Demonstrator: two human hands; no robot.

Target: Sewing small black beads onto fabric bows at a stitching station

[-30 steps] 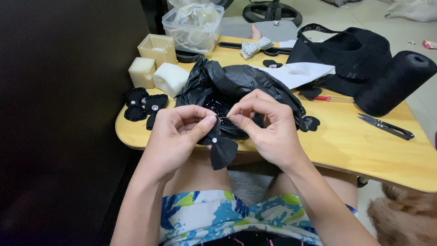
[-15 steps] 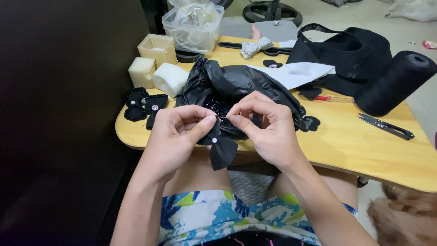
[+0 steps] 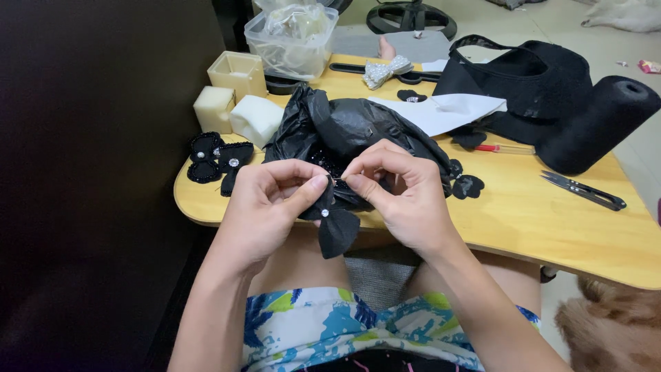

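Observation:
My left hand (image 3: 265,207) pinches a small black fabric bow (image 3: 335,224) with a shiny bead at its middle, held just off the near edge of the wooden table (image 3: 551,227). My right hand (image 3: 403,193) meets it from the right, thumb and forefinger closed on what looks like a thin needle at the bow's top. Behind both hands lies a crumpled black plastic bag (image 3: 351,127) with small beads showing inside.
Finished black bows (image 3: 217,158) lie at the table's left, beside foam blocks (image 3: 237,114) and a clear plastic tub (image 3: 292,41). A large black thread cone (image 3: 595,124), thread snips (image 3: 585,191), a black bag (image 3: 530,83), white paper (image 3: 441,110) and a red pen (image 3: 502,148) sit to the right.
Both hands stay together on the bow; my right fingers have shifted slightly at its top. Nothing else has moved.

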